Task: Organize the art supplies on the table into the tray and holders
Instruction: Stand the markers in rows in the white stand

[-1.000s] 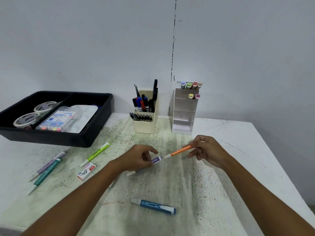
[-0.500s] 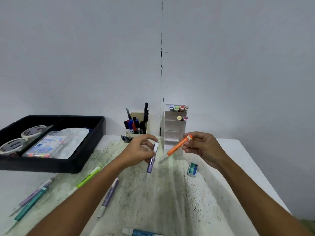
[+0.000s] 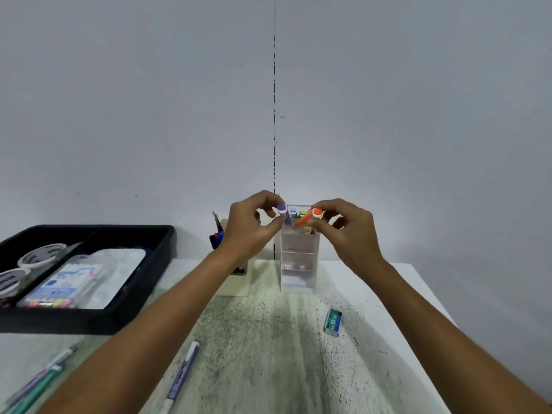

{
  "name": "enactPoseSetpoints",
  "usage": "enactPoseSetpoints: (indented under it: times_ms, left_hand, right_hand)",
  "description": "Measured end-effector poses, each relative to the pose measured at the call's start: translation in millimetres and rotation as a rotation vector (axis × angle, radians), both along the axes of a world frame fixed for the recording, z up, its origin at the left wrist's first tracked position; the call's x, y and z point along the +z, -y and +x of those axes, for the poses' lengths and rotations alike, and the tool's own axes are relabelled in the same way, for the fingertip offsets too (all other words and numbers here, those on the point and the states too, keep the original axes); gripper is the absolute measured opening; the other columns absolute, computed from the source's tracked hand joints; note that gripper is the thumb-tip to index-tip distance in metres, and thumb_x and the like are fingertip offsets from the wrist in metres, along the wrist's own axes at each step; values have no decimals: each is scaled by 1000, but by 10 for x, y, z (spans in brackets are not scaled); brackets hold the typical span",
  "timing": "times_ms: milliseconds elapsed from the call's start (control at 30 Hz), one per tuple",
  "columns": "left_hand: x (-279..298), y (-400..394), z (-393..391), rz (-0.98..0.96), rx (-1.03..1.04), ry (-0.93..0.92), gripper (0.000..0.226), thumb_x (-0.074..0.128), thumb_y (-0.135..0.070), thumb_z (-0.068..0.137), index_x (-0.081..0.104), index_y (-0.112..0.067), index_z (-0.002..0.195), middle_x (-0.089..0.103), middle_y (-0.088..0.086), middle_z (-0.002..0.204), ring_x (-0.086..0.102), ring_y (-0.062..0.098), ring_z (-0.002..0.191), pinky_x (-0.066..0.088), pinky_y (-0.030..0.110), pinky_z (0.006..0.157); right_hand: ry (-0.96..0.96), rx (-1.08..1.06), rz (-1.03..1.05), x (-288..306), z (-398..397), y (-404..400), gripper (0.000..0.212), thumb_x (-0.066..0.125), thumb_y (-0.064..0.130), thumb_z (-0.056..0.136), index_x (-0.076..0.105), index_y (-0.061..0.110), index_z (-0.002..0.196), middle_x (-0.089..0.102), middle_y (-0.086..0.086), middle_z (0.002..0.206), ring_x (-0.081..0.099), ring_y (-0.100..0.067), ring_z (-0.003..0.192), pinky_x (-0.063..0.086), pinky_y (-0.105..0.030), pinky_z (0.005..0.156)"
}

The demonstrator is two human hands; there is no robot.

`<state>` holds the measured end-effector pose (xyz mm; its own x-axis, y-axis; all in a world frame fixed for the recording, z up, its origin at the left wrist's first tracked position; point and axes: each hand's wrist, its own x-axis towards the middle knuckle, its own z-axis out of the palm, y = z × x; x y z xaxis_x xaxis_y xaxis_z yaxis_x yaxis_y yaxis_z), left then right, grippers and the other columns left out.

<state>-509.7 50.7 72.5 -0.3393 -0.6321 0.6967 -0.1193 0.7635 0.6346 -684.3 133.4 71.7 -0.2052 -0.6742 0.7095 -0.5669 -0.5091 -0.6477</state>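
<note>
White table [image 3: 403, 294]: hands' forearms hide the beige holder [image 3: 236, 283].

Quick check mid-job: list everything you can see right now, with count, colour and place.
Black plastic tray: 1, far left.
White tape rolls: 2, in tray.
Clear marker pack: 1, in tray.
Beige pen holder: 1, behind left forearm.
Clear tiered holder: 1, centre back, markers in it.
Purple marker: 1, left hand.
Orange marker: 1, right hand.
Green staple box: 1, table right.
Purple-white pen: 1, table centre.
Teal and lilac pens: 2, table left.
Left hand: pinches purple marker.
Right hand: pinches orange marker.
</note>
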Motion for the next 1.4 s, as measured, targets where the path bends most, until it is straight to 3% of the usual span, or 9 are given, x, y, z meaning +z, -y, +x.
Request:
enactPoseSetpoints:
  times_ms: [200, 367, 600, 800, 867, 1000, 1100, 1200, 1400]
  left_hand:
    - [-237, 122, -84, -38, 43, 86, 25, 74, -2, 76, 65, -25, 83, 64, -26, 77, 58, 1, 70, 36, 4, 61]
    - [-402, 315, -143, -47, 70, 160, 22, 75, -14, 79, 67, -29, 93, 66, -13, 90, 59, 3, 84, 44, 14, 76]
    - [-539, 430, -248, 19, 125, 178, 21, 76, -21, 80, 73, -29, 100, 50, -5, 121, 38, 9, 109, 29, 11, 92]
    - [-603, 403, -194, 70, 159, 234, 36, 77, -18, 78, 68, -28, 112, 49, -5, 124, 35, 6, 115, 28, 21, 97]
    - [-619, 342, -127, 64, 140, 211, 36, 77, -14, 77, 68, -26, 109, 52, -6, 114, 45, 8, 110, 33, 18, 92]
    - [-742, 88, 96, 15, 87, 183, 26, 75, -8, 77, 69, -19, 100, 58, -12, 90, 54, 3, 76, 37, 5, 66]
    - [-998, -121, 381, -20, 95, 253, 21, 75, -8, 76, 70, -12, 96, 65, -5, 83, 56, 7, 67, 39, 6, 62]
    - [-1304, -250, 752, 95, 157, 335, 17, 74, -16, 76, 71, -17, 92, 65, -8, 78, 57, 7, 62, 39, 7, 58]
    - [-1777, -437, 1450, 223, 435, 575, 21, 72, -16, 74, 73, -11, 95, 69, 1, 84, 58, 16, 70, 50, 31, 69]
  right_hand:
    - [-196, -118, -1, -204, -71, 207, 15, 78, 9, 76, 73, 11, 90, 70, 3, 86, 56, -8, 66, 37, -8, 60]
    - [-437, -227, -9, -289, -56, 318, 18, 74, 15, 77, 74, 11, 94, 71, -5, 91, 64, -25, 82, 54, -36, 65]
    - [-623, -408, 13, -395, 12, 432, 34, 81, 8, 68, 75, 20, 99, 57, -7, 81, 59, -28, 72, 41, -25, 54]
    - [-533, -419, 47, -455, 22, 371, 30, 75, 9, 72, 72, 16, 101, 55, -5, 88, 59, -26, 80, 44, -26, 54]
    - [-511, -390, 28, -483, 46, 305, 27, 69, 10, 76, 72, 15, 102, 57, -4, 92, 59, -23, 83, 47, -27, 55]
    - [-391, -213, 55, -622, 134, 172, 20, 62, 14, 80, 71, 10, 97, 59, -1, 88, 53, -8, 67, 47, -27, 58]
    - [-325, 26, 138, -850, 248, 62, 15, 64, 12, 82, 72, 10, 94, 63, 3, 83, 50, 1, 62, 45, -18, 60]
    - [-356, 202, 280, -1151, 365, -33, 16, 66, 12, 82, 74, 10, 96, 63, 9, 80, 55, -4, 60, 46, -15, 59]
    - [-425, 587, 699, -1557, 696, -231, 17, 80, 25, 76, 76, 14, 90, 66, 6, 78, 59, -13, 65, 48, -21, 59]
